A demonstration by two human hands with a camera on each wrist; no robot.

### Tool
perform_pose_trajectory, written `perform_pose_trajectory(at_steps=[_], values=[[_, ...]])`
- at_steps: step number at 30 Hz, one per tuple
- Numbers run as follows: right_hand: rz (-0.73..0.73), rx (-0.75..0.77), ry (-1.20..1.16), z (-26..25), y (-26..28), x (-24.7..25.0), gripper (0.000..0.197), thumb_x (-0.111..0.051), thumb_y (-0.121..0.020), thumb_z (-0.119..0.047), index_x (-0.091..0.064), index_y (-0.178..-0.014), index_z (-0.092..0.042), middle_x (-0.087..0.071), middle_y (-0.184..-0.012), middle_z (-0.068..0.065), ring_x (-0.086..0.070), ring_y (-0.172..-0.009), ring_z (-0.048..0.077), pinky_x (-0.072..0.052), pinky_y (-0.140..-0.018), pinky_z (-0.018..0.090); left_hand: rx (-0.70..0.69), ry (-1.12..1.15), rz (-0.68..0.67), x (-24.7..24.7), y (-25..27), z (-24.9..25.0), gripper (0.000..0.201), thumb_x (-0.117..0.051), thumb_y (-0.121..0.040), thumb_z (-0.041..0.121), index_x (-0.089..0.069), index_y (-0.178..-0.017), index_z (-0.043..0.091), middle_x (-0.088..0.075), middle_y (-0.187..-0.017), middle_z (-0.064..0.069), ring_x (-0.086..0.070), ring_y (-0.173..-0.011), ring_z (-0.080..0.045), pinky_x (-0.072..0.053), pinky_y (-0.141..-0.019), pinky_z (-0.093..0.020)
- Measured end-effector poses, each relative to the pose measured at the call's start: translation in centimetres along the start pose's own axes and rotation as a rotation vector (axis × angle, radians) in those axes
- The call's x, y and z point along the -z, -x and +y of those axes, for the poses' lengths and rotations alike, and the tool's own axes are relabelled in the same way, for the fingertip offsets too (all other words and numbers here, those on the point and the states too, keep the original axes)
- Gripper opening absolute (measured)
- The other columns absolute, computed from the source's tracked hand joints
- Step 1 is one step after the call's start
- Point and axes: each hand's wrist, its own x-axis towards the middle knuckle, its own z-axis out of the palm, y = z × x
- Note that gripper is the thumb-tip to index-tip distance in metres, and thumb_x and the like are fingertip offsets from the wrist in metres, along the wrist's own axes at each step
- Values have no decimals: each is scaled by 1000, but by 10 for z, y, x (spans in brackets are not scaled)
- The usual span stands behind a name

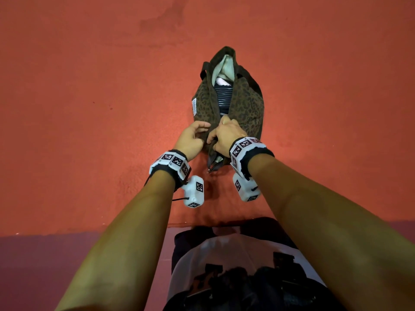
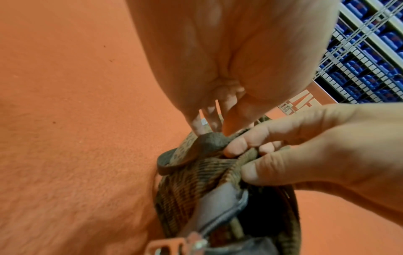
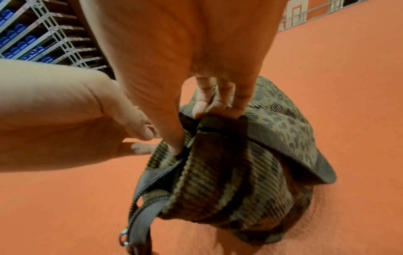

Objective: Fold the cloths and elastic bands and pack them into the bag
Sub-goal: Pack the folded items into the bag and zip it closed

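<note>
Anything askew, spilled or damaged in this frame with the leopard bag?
Nothing looks spilled or damaged. The brown leopard-print corduroy bag lies on the orange surface, mouth still gaping, with a striped cloth and a pale cloth showing inside. The right hand pinches its near edge; the left hand is beside it.

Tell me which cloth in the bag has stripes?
The dark cloth in the middle of the bag has thin white stripes. The pale cloth at the far end is plain.

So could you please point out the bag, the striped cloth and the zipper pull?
bag (image 1: pixel 247 104): head view, leopard-print right side panel.
striped cloth (image 1: pixel 222 97): head view, part showing in the opening.
zipper pull (image 1: pixel 209 171): head view, metal tip.
</note>
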Motion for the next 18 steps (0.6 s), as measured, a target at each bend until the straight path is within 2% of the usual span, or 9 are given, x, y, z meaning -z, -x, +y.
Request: perform_pose_trajectory(at_steps=[2,5,6,8,9,10,12,15,18], values=[[23,-37,-47,-1,1,-3,24,-67,-84,-13,-76,-93,-34,-40,-116,2,-40,-115,28,-48,-92,39,-1,-51,90,5,6,-12,41,-50,-81,-17,-58,-109,11,-60,-105,-1,-57,-97,-10,-47,-86,-24],[35,-57,-53,-3,4,-5,25,-65,-84,-11,-75,-90,-33,-42,-115,2,-40,-115,29,-47,-94,39,131,-164,155,10,14,-36,34,-53,-82,-12,-54,-96,19,-52,-99,-1,-52,-82,-7,-46,-78,-23],[39,-59,-45,-4,4,-6,25,-65,-84,-10,-74,-91,-33,-43,-116,2,-40,-115,29,-47,-94,40,171,-147,120,9,17,-42,33,-49,-84,-13,-54,-93,18,-52,-93,-1,-50,-76,-7,-47,-72,-20],[53,-60,-34,-6,6,-8,25,-63,-85,-11,-71,-90,-34,-44,-116,2,-38,-116,29,-45,-96,41,211,-94,-47,3,26,-45,34,-38,-87,-19,-56,-95,8,-53,-81,0,-49,-69,-7,-42,-60,-9],[59,-56,-35,-7,7,-10,25,-63,-85,-12,-70,-90,-35,-44,-116,2,-38,-117,28,-44,-97,41,217,-93,-144,-1,31,-46,36,-36,-87,-21,-58,-97,6,-55,-80,1,-51,-70,-6,-42,-60,-8],[65,-49,-33,-8,9,-11,24,-63,-86,-13,-69,-92,-36,-43,-115,2,-37,-117,28,-44,-97,41,220,-105,-226,-5,34,-49,38,-39,-85,-21,-60,-96,8,-58,-80,2,-52,-72,-6,-41,-62,-8],[80,-29,-21,-7,12,-14,25,-63,-86,-15,-70,-97,-37,-40,-109,0,-36,-116,27,-43,-97,41,241,-96,-330,-8,39,-52,38,-48,-81,-17,-63,-91,16,-62,-82,0,-53,-70,-9,-43,-63,-16],[105,12,-3,-4,15,-16,31,-63,-84,-15,-68,-102,-40,-33,-103,-4,-36,-113,26,-41,-97,39,297,-40,-359,-9,47,-52,30,-57,-79,-11,-64,-82,18,-60,-81,-5,-53,-74,-19,-42,-63,-25],[137,45,21,-3,19,-21,45,-65,-80,-16,-62,-115,-43,-32,-103,-5,-35,-110,25,-39,-96,38,316,0,-363,-8,51,-50,31,-59,-84,-10,-58,-71,18,-72,-78,2,-64,-86,-20,-44,-70,-27]])
